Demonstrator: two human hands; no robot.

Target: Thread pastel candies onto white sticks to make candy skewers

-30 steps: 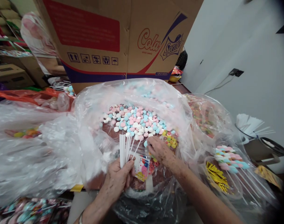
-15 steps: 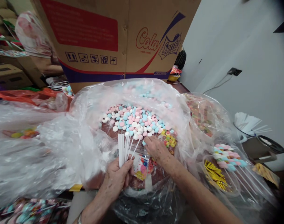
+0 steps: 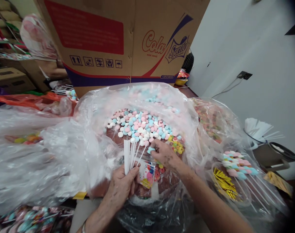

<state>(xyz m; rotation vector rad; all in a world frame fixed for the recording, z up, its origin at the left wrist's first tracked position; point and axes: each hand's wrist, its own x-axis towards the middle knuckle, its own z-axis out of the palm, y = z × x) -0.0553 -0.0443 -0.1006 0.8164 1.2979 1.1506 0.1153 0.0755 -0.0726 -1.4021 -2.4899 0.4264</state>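
Observation:
My left hand [image 3: 123, 183] is closed around a fanned bundle of white lollipop sticks [image 3: 131, 154], their ends pointing up and away from me. To its right, the fingers of my right hand [image 3: 164, 153] pinch a light blue candy [image 3: 150, 149]. Just beyond both hands spreads a pile of round pink, white and blue candies [image 3: 142, 124] inside an open clear plastic bag [image 3: 91, 106]. Yellow ring-shaped candies [image 3: 178, 145] lie right of my right hand. Between my hands is a colourful printed packet [image 3: 147, 173].
A tall cardboard carton [image 3: 101, 32] stands behind the bag. At right are candy skewers [image 3: 239, 165], a tub of gold ties [image 3: 223, 183] and a container of white sticks [image 3: 257, 129]. Crumpled plastic [image 3: 40, 161] covers the left. Another person [image 3: 39, 38] is at the far left.
My right hand has shifted slightly right, and the blue candy at its fingertips shows more clearly. My left hand keeps its hold on the sticks.

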